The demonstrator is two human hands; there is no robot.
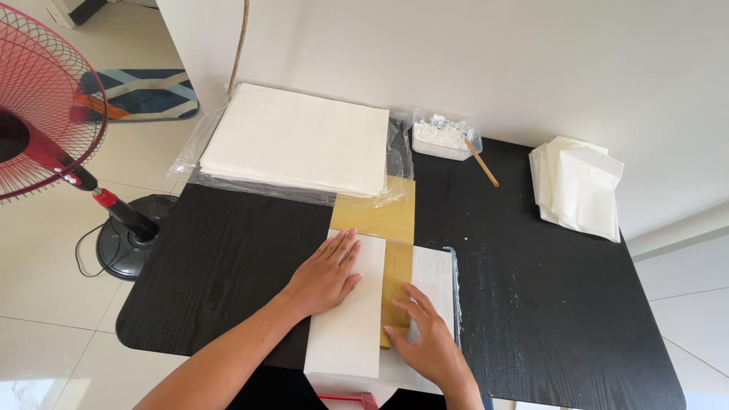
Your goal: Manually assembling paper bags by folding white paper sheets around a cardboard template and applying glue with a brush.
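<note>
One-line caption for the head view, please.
Left hand presses a folded white paper flap over a yellow board while right hand touches the other flap, on a black table.

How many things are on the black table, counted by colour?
White: 4, namely big paper stack, folded pile, tub of paste, sheet under left hand
Tan: 2, namely board, stick
Total: 6
Right hand rests at the sheet's flap. The table itself is not counted.
</note>
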